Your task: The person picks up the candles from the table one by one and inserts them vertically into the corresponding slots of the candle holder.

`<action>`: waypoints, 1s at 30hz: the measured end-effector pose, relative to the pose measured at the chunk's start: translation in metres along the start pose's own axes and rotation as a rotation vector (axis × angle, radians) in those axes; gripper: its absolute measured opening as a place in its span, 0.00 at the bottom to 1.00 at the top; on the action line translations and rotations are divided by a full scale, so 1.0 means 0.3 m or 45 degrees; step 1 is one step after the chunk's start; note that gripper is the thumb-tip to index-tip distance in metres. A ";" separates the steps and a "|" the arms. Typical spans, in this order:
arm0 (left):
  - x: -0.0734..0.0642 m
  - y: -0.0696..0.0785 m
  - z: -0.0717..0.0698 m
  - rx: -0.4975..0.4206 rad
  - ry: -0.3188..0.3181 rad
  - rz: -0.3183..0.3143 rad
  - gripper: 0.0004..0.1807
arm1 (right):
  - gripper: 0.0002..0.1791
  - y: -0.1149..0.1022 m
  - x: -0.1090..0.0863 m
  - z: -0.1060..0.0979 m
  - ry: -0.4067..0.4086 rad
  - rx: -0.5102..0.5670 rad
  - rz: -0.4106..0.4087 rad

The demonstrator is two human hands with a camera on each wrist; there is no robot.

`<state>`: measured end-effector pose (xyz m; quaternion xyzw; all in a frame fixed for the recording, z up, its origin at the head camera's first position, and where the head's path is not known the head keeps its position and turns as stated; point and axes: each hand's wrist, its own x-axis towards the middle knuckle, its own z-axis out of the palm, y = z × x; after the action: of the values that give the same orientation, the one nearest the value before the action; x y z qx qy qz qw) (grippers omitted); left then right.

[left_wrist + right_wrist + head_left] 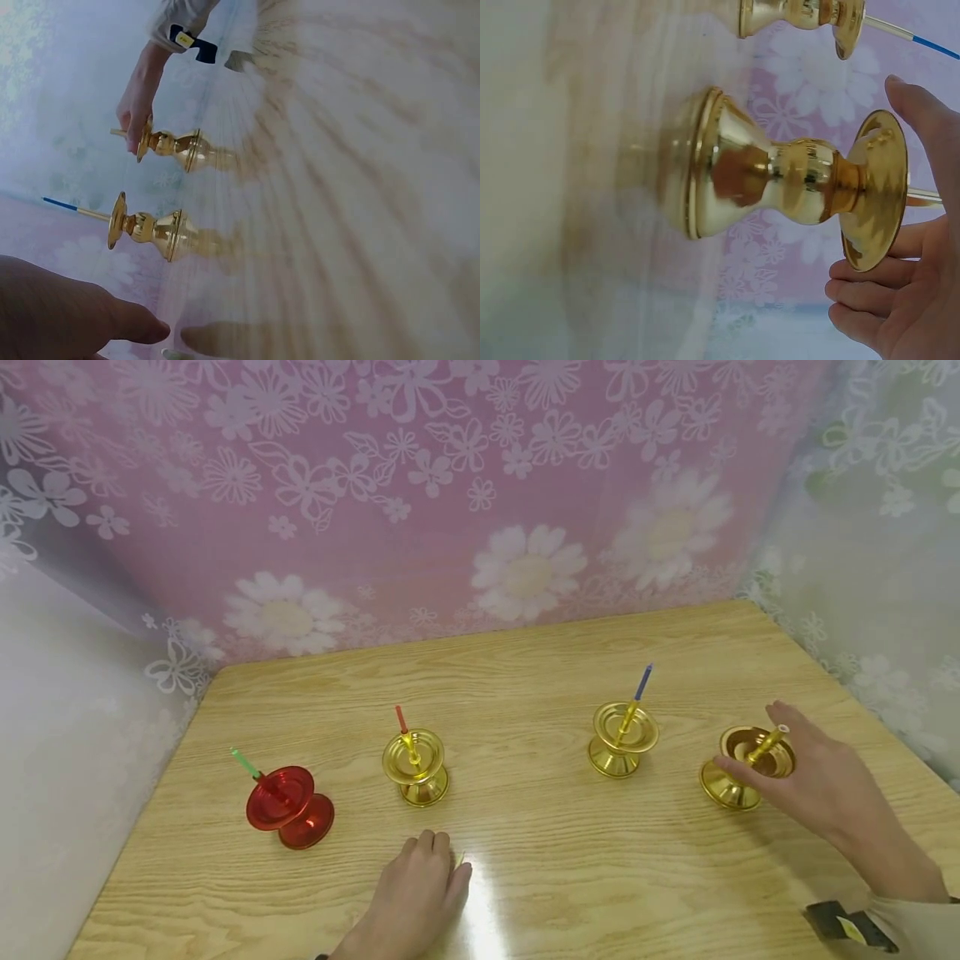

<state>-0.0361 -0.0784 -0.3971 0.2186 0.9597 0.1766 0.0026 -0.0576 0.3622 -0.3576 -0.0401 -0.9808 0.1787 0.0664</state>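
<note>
The right hand (825, 781) is held around the dish (877, 195) of the right-most gold holder (727, 785), thumb and fingers spread apart; whether the rim is touched cannot be told. To its left, a blue candle (642, 683) is held up by another gold holder (615, 758). Farther left, a red candle (401, 719) and a green candle (246, 764) are seen. Near, on the table (525, 818), a small pale stick (460, 860) is pinched by the left hand's (416, 889) thumb and curled fingers.

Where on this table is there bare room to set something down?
The wide middle, between the red-candle gold holder and the blue-candle one; also the front, between left hand and right sleeve. Crowded: the right side, where the right hand is around the rightmost gold holder.
</note>
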 end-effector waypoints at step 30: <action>-0.012 0.009 0.025 0.201 0.047 0.050 0.13 | 0.54 0.016 -0.014 0.034 0.010 -0.037 -0.023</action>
<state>-0.0311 -0.0750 -0.4035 0.2335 0.9661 0.1043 -0.0359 -0.0548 0.3629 -0.3694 -0.0330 -0.9834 0.1636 0.0713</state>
